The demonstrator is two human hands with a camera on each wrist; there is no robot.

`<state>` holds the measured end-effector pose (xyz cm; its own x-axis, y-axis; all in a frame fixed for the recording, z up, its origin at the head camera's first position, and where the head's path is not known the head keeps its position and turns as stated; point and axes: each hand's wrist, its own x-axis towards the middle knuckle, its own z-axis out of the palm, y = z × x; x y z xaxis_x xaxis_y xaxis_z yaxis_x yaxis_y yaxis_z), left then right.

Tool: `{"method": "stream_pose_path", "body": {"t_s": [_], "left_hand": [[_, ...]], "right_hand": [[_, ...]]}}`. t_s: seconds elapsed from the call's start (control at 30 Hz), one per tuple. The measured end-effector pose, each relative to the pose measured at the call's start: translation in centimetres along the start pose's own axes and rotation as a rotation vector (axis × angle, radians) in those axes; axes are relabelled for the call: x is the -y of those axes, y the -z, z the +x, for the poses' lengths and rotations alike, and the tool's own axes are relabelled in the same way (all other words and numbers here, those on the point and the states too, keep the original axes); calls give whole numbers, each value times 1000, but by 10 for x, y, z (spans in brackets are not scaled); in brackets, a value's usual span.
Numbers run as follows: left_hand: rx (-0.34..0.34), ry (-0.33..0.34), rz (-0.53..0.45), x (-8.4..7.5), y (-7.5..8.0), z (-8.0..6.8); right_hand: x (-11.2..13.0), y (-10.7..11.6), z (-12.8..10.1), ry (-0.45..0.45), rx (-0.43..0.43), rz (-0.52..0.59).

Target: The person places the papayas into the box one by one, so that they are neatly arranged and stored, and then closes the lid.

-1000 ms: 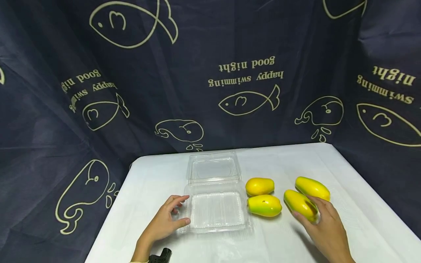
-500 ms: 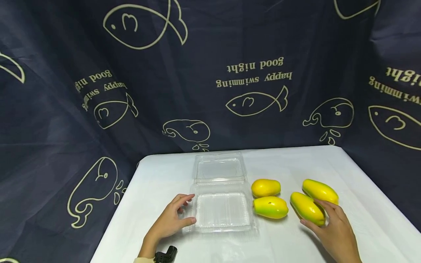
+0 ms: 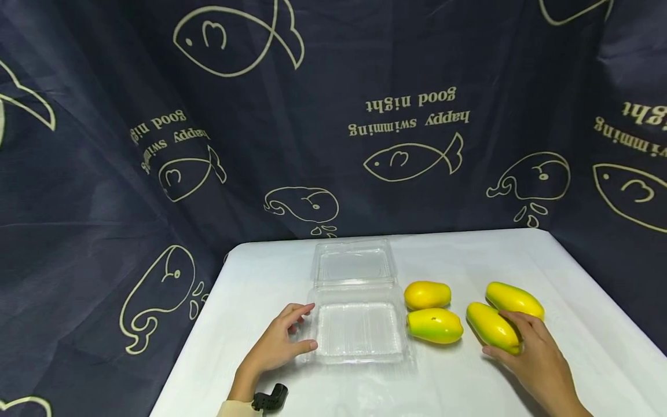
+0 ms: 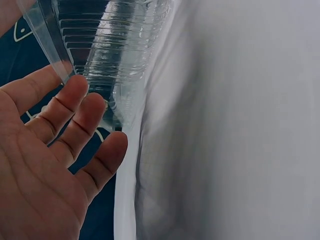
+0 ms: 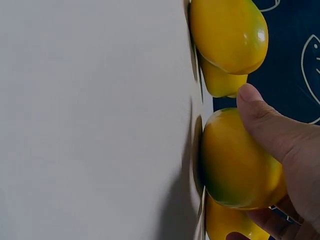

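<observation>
Beyond both hands: dark curtain (image 3: 292, 127), printed with pale fish, whales and inverted lettering. Below both hands: white table (image 3: 208, 347). Immediately right of the left hand: clear box (image 3: 359, 333), opened out, lid (image 3: 354, 263) farther from that hand than the base. Right hand (image 3: 539, 359): set round the near end of the first fruit (image 3: 490, 325), thumb at left, fingers at right; not possible to tell whether grasped or merely surrounded. Left hand (image 3: 276, 344): released, thumb and fingers spread at the left edge of the base. Just beyond the right hand: second fruit (image 3: 513, 299), beside the first. Between right hand and box: third fruit (image 3: 435, 326) and, farther out, fourth fruit (image 3: 427, 295), side by side. On the left wrist: black device (image 3: 273, 398).
</observation>
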<state>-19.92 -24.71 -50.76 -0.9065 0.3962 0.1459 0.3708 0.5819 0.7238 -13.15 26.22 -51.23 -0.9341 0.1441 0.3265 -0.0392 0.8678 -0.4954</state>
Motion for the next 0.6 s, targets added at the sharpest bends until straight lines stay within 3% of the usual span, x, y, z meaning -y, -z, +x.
{"method": "stream_pose_path", "body": {"t_s": [0.27,0.6], "left_hand": [[-32,32,-2,-2,5,-4],[4,40,-16,-7,0,0]], "right_hand": [[3,-7,14,76,-23,24],[-3,-3,6,42,-18,18]]}}
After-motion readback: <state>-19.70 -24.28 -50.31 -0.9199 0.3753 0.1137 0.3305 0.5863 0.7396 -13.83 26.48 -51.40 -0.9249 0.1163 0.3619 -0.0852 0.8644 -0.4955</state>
